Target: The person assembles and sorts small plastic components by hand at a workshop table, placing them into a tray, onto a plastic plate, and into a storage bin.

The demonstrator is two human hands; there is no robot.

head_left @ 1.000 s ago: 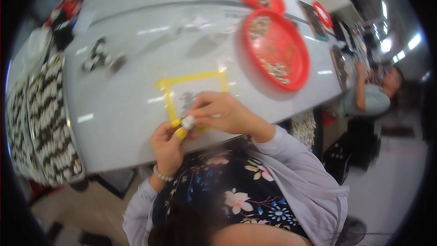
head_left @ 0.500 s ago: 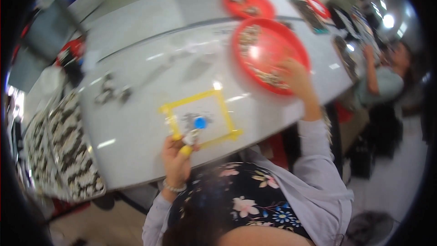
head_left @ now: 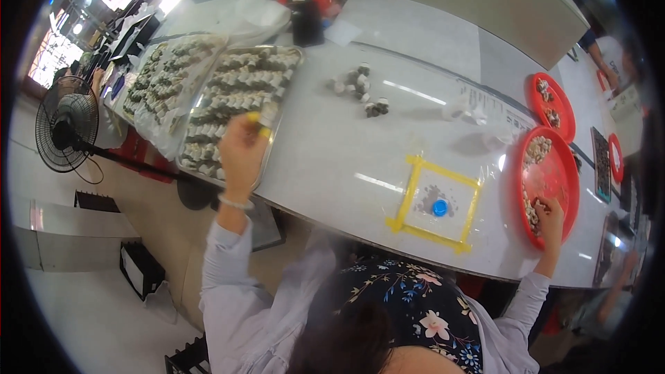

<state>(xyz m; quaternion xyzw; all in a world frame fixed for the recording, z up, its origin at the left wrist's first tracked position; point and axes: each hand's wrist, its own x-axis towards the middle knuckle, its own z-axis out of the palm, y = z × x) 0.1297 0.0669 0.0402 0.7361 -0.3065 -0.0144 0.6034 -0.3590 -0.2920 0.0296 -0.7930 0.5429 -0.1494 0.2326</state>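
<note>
My left hand (head_left: 241,152), with yellow covers on its fingertips, is over the right side of a metal tray (head_left: 299,64) filled with rows of small white and grey-green pieces. Between its thumb and finger it pinches a small whitish piece (head_left: 269,111). Far to the right, my right hand (head_left: 551,221) reaches into a large round red tray (head_left: 569,197). Its fingers are bunched at a pile of small pale pieces (head_left: 532,216); anything they hold is hidden. A blue round cap (head_left: 440,208) lies on a grey-smudged sheet framed with yellow tape (head_left: 413,187).
Several white-and-dark clusters (head_left: 360,83) lie on the white table beyond the tape frame. A second red tray (head_left: 564,107) stands behind the large one. Left of the metal tray is another filled tray (head_left: 173,69) with plastic film. A floor fan (head_left: 66,125) stands far left.
My left hand has moved from the taped sheet to the metal tray with the small piece, leaving the blue cap on the sheet. My right hand stays in the red tray. The view has swung left.
</note>
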